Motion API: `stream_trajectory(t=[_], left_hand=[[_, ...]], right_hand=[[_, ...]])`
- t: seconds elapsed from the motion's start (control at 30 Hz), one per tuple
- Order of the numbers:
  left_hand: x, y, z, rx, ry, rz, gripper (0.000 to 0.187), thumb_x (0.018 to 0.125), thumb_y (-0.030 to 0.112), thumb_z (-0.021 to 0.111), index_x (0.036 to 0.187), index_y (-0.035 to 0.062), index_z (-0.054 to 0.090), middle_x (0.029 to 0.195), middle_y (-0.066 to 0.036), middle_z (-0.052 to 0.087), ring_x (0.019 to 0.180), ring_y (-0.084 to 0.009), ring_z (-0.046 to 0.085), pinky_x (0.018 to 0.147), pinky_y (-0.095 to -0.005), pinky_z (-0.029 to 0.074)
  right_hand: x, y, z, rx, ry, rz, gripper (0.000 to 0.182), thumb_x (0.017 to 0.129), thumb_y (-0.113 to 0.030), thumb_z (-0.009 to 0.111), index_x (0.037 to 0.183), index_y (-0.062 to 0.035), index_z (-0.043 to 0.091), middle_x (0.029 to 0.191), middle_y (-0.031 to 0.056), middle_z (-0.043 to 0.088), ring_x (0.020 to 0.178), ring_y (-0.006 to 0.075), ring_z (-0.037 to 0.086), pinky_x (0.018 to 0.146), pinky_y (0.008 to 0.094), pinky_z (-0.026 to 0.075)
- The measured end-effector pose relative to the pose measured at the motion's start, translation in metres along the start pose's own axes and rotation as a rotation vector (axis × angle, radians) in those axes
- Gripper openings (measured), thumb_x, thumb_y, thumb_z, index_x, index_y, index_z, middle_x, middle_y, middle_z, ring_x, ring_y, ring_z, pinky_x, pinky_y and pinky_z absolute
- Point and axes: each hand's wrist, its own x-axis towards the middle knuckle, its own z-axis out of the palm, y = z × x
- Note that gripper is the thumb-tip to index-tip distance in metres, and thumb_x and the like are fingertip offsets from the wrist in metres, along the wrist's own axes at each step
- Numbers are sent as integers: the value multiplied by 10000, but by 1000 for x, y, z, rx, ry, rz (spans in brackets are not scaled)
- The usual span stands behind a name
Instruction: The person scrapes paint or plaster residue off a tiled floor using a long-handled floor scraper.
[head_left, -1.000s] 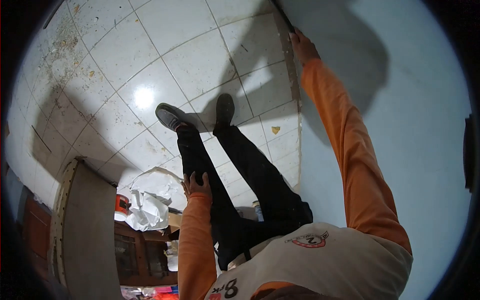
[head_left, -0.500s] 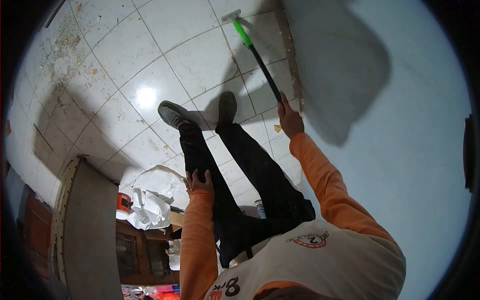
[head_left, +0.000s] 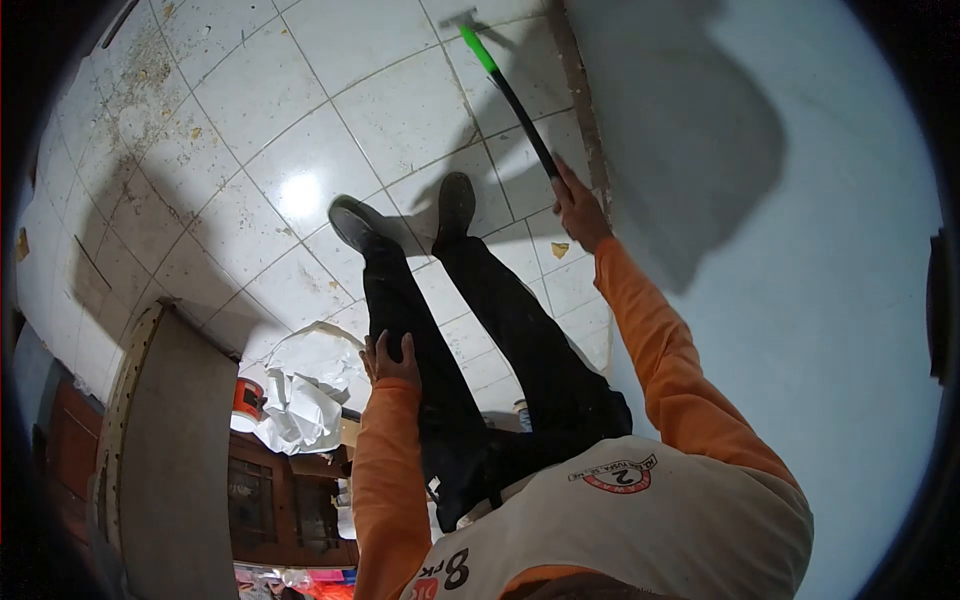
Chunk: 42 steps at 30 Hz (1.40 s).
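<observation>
My right hand (head_left: 580,205) is closed round the black handle end of a long scraper (head_left: 515,105). Its green neck leads up to a pale, flat metal head (head_left: 461,18) at the tiled floor (head_left: 395,110), near the wall. My left hand (head_left: 392,360) rests on my left leg around the knee, fingers apart and holding nothing. Both of my dark shoes stand on the tiles, below the scraper head in view.
Crumbs and debris (head_left: 140,80) lie on the upper left tiles. A yellowish scrap (head_left: 559,249) lies near the pale wall (head_left: 790,330). At lower left are a panel (head_left: 180,430), a crumpled white sheet (head_left: 300,410) and a red-and-white bucket (head_left: 246,404).
The scraper head has shifted slightly up and left in view, and my right hand has turned a little. My left shoe appears a little further right; my left hand stays on the leg.
</observation>
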Motion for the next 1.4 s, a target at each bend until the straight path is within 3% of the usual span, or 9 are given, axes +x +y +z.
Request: stream_trajectory(t=[0.13, 0.37, 0.57, 0.67, 0.83, 0.93, 1.17, 1.23, 1.4], left_hand=[[-12, -19, 10, -32, -32, 98, 625, 945, 519, 678, 1402, 100, 609, 1587, -280, 385, 1485, -490, 298, 1233, -558, 253], [-32, -43, 32, 279, -302, 75, 766, 895, 679, 624, 1507, 230, 517, 1682, -145, 278, 1573, -424, 142, 1214, -688, 194], [-33, -57, 47, 231, -284, 41, 698, 934, 637, 597, 1484, 211, 546, 1686, -140, 271, 1575, -406, 156, 1218, -675, 197], [-47, -57, 55, 230, -263, 34, 706, 927, 641, 620, 1463, 184, 570, 1669, -182, 299, 1549, -447, 205, 1255, -563, 211], [-66, -61, 72, 185, -250, 30, 696, 941, 639, 601, 1461, 178, 572, 1667, -181, 304, 1548, -447, 208, 1255, -562, 209], [-73, -59, 83, 179, -260, 31, 684, 950, 626, 588, 1461, 172, 571, 1669, -168, 301, 1555, -435, 198, 1240, -603, 217], [-84, -73, 102, 168, -210, 43, 665, 952, 611, 587, 1452, 174, 582, 1672, -160, 296, 1556, -439, 191, 1224, -635, 233], [-91, -77, 105, 156, -205, 39, 663, 954, 609, 586, 1454, 173, 580, 1672, -161, 297, 1557, -436, 192, 1224, -635, 231], [-95, -69, 112, 164, -212, 14, 664, 959, 604, 583, 1460, 167, 573, 1672, -163, 297, 1557, -435, 193, 1225, -634, 226]], right_hand=[[-33, 84, 22, -157, 125, -173, 480, 1104, -277, 465, 1577, -323, 398, 1354, 212, 649, 1144, 429, 669, 940, 459, 544], [-163, 205, 69, -313, 80, 105, 566, 1094, -360, 430, 1613, -446, 220, 961, 310, 703, 915, 526, 667, 799, 599, 527], [-65, 170, 83, -352, 275, -283, 545, 1087, -363, 435, 1603, -413, 267, 872, 301, 696, 814, 533, 662, 736, 622, 516], [-35, 133, 81, -453, 246, -152, 541, 1094, -394, 405, 1610, -414, 244, 863, 288, 703, 814, 519, 672, 735, 615, 521], [-160, 235, 92, -475, 167, -3, 545, 1102, -379, 388, 1613, -459, 215, 809, 256, 710, 769, 488, 689, 711, 595, 550], [-135, 244, 91, -495, 328, -236, 542, 1098, -390, 403, 1610, -446, 234, 852, 265, 713, 821, 508, 683, 737, 603, 547], [-95, 179, 36, -443, 126, 160, 528, 1095, -429, 379, 1610, -383, 275, 1118, 272, 706, 1012, 507, 663, 939, 558, 510], [-131, 264, 41, -497, 259, -135, 536, 1092, -396, 417, 1612, -320, 311, 1253, 269, 669, 1053, 492, 662, 947, 533, 515], [-77, 215, 22, -443, 288, -151, 495, 1093, -369, 435, 1573, -250, 407, 1095, 307, 689, 981, 503, 666, 808, 544, 536]])
